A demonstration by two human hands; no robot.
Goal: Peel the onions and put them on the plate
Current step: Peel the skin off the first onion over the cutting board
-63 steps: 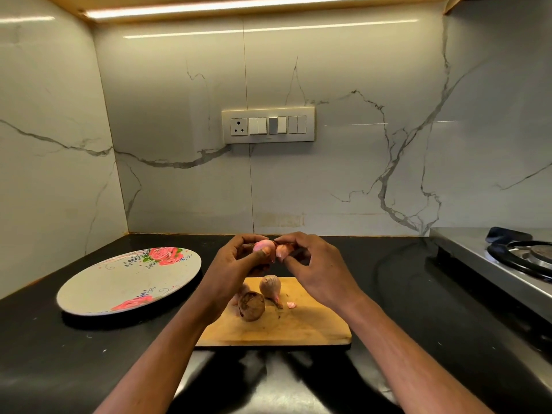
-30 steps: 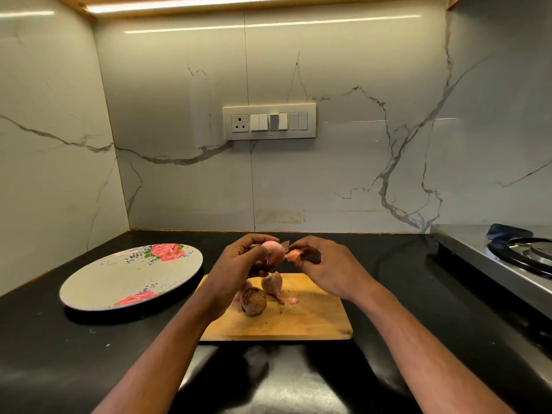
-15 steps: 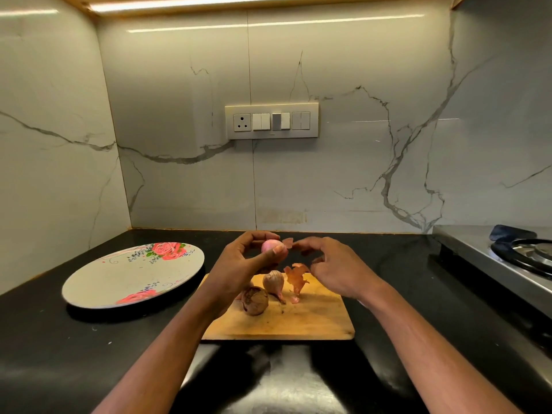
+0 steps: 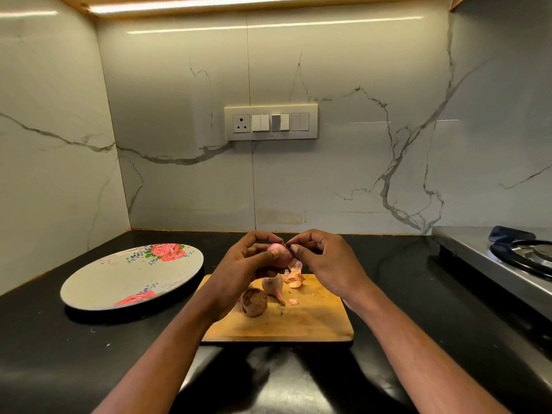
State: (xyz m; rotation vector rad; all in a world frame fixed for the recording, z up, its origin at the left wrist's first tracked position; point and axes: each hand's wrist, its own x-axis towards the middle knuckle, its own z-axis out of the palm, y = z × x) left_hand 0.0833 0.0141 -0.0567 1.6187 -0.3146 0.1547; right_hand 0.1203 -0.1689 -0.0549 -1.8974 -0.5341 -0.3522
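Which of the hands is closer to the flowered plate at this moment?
Left. The left hand holds the onion above the cutting board, just right of the plate; the right hand is farther right, beyond the onion.

Pink onion (image 4: 279, 254), mostly peeled and glossy, is up in my fingers above the cutting board's far edge. Two unpeeled onions lie on the board: a dark brown one (image 4: 254, 302) nearer me, a pale papery one (image 4: 273, 285) just behind it, touching. Floral plate (image 4: 131, 276) sits left, tilted, bare.
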